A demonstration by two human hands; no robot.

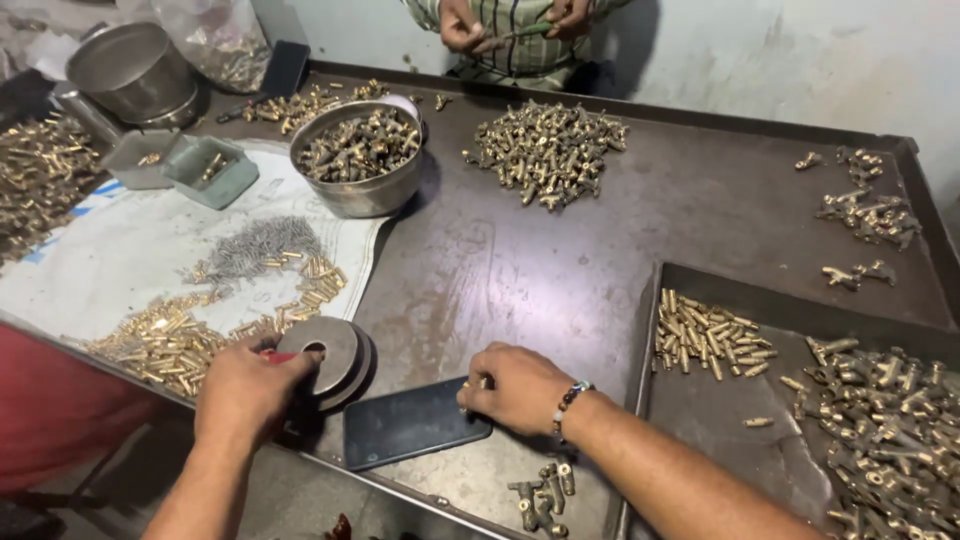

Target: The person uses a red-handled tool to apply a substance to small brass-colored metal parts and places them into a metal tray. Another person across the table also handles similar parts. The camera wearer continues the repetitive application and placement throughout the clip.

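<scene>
Pressing left hand (245,385) closed around red-handled tool beside steel discs (325,355) at table (520,270) edge. Right hand (515,385) curled, pinching small brass part (480,383) over dark phone (412,422). Risk as I judge: part slips from fingertips, rolls off near edge; phone screen scratched by brass; discs nudged into loose brass pins (170,345).

left hand (245,385) on metal discs (330,358) | right hand (515,388) beside phone (412,422)
</scene>
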